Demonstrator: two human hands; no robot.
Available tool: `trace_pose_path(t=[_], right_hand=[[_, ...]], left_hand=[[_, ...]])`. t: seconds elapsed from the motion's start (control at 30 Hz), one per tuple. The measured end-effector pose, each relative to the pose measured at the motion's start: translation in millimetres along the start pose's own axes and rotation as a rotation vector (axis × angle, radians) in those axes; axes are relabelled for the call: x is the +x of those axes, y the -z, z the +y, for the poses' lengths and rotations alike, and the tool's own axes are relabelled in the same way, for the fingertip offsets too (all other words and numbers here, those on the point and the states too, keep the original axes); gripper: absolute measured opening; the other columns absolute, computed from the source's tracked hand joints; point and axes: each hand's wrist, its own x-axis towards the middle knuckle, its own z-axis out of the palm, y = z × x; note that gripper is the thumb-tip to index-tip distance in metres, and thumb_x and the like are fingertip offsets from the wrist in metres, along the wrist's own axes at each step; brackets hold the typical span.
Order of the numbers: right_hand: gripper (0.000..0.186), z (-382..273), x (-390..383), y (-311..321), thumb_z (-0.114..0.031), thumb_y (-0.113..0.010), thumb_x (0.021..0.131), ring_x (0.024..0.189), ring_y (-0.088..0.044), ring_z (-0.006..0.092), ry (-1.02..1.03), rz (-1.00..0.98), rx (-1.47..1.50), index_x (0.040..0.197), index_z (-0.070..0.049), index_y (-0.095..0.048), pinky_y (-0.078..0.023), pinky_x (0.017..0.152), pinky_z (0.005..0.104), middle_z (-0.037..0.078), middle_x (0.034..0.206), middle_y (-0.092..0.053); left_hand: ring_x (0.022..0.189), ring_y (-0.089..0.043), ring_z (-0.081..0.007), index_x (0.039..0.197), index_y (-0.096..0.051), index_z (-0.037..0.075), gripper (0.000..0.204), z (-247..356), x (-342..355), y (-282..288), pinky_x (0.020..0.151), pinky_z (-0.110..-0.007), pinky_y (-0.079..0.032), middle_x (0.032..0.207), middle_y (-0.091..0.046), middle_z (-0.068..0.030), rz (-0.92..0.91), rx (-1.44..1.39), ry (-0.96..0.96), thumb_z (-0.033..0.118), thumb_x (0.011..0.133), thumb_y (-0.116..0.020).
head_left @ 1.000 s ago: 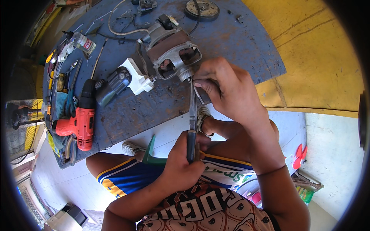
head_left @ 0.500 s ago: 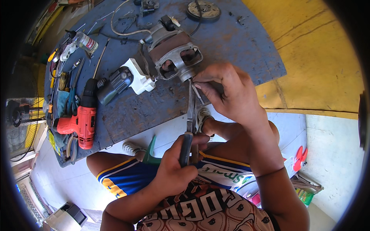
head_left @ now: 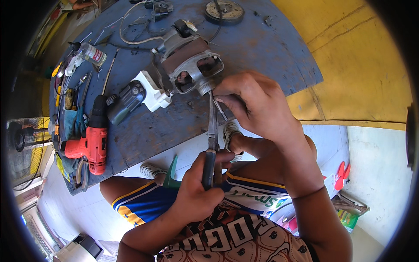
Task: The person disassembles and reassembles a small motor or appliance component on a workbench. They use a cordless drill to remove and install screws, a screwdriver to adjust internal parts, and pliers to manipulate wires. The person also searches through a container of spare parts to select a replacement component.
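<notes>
One red-and-black power drill (head_left: 97, 139) lies toward the left side of the dark, worn tabletop (head_left: 270, 56), with a black cylindrical housing (head_left: 128, 100) and its white plastic bracket (head_left: 150, 91) to its right. Next comes the grey metal motor with a brown core band (head_left: 190, 56), seated well inside the near edge; its long axis slants so that the ribbed round end (head_left: 204, 85) faces the person. The left hand (head_left: 194, 183) is below that end, out past the edge, its fingers wrapped around the dark handle of the steel long-nosed pliers (head_left: 212, 124). These run nearly straight away from the person, their tip at the ribbed end; whether it bites on anything is too small to tell. Just right of the tip, the right hand (head_left: 259, 107) is nearer the motor, its thumb and forefinger pinched on the upper end of a thin silver rod (head_left: 221, 112), which slopes down and rightward, away from the pliers, toward the near edge. Open tabletop lies beyond the right hand, up to the yellow surface (head_left: 349, 65).
</notes>
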Motion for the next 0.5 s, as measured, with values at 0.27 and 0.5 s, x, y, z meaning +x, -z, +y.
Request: trace_pose_path(t=[0.27,0.5], right_hand=[[0.035,-1.2,-1.5,-1.0,0.006,-0.081,0.082,0.079,-0.073,0.0336,-0.043,-0.014,0.016,0.109,-0.006,-0.061,-0.057,0.066,0.0409,0.012,0.090,-0.072],[0.036,-8.8,0.3,3.0,0.007,-0.080,0.082,0.082,-0.072,0.0348,-0.095,-0.052,-0.046,0.110,-0.006,-0.061,-0.057,0.068,0.0410,0.013,0.095,-0.071]], left_hand=[[0.126,-0.060,-0.0242,0.142,-0.059,-0.001,0.074,1.5,1.5,0.2,0.108,-0.040,-0.053,0.138,-0.056,-0.0116,0.017,0.076,0.001,-0.009,0.070,-0.047],[0.126,-0.060,-0.0244,0.141,-0.059,-0.002,0.072,1.7,2.1,1.5,0.107,-0.040,-0.053,0.136,-0.057,-0.0118,0.008,0.088,-0.010,-0.009,0.070,-0.048]])
